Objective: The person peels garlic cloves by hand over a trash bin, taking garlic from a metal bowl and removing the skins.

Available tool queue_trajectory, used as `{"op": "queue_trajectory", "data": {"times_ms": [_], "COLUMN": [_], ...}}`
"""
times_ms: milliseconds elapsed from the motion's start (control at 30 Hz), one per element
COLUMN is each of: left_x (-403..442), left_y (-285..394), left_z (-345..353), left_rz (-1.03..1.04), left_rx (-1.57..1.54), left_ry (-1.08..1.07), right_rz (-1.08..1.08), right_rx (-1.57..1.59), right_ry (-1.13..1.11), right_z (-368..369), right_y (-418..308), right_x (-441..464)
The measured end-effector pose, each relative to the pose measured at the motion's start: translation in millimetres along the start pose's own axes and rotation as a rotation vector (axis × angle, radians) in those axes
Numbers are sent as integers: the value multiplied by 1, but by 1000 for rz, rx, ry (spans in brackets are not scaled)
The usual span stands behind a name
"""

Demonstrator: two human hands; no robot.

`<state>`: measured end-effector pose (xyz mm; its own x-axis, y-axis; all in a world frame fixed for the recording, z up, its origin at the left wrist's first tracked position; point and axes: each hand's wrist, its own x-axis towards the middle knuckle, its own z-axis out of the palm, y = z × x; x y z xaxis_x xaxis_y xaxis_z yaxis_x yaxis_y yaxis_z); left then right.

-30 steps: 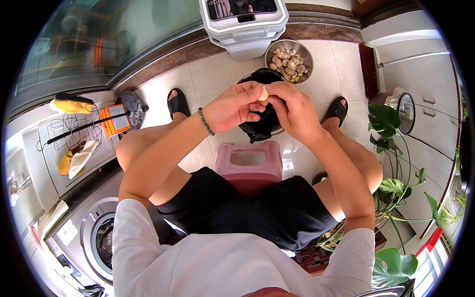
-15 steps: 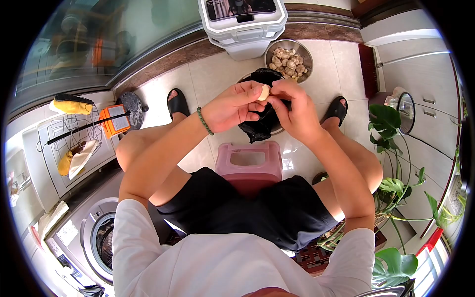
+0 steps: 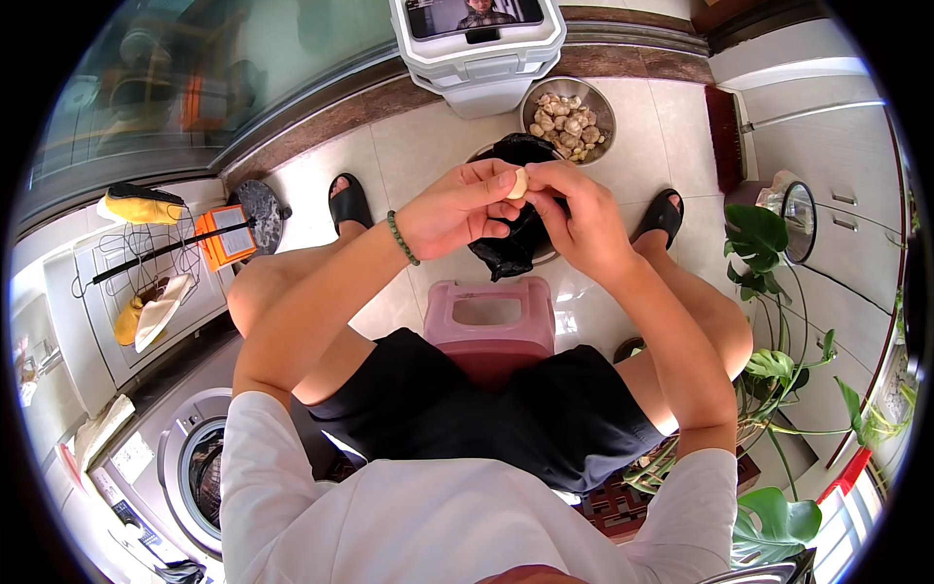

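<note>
Between thumb and fingers, my left hand (image 3: 465, 206) holds a small pale clove (image 3: 520, 183), which looks like garlic. My right hand (image 3: 581, 214) pinches at the clove's right side; whether a bit of skin is between its fingertips is too small to tell. Both hands are above a bin lined with a black bag (image 3: 504, 255). Just beyond it on the floor, a metal bowl (image 3: 608, 109) holds several garlic bulbs and cloves.
A pink plastic stool (image 3: 489, 343) stands between my legs. Past the bin is a grey-white container (image 3: 479, 73) with a phone on top. Leafy plants (image 3: 759, 238) and cabinets are at right; a washing machine (image 3: 185, 457) and wire rack are at left.
The fingers of my right hand have closed in toward the clove after being slightly lifted half a second ago. The picture on the phone screen has changed.
</note>
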<state>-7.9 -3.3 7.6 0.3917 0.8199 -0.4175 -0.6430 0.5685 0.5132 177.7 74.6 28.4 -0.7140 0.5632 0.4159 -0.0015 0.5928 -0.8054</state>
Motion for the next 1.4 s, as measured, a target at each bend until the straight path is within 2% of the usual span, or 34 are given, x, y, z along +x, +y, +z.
{"op": "queue_trajectory", "data": {"times_ms": [700, 1067, 1400], "left_x": [-1, 2, 2], "left_y": [-3, -5, -2], "left_z": [-4, -6, -2], "left_rz": [4, 28, 11], "left_rx": [-17, -66, -87], "left_ry": [18, -37, -24], "right_rz": [18, -54, 6], "right_rx": [-17, -69, -6], "right_ry": [-64, -80, -67], "right_z": [-2, -4, -3], "right_y": [2, 2, 4], "right_x": [-3, -1, -3]}}
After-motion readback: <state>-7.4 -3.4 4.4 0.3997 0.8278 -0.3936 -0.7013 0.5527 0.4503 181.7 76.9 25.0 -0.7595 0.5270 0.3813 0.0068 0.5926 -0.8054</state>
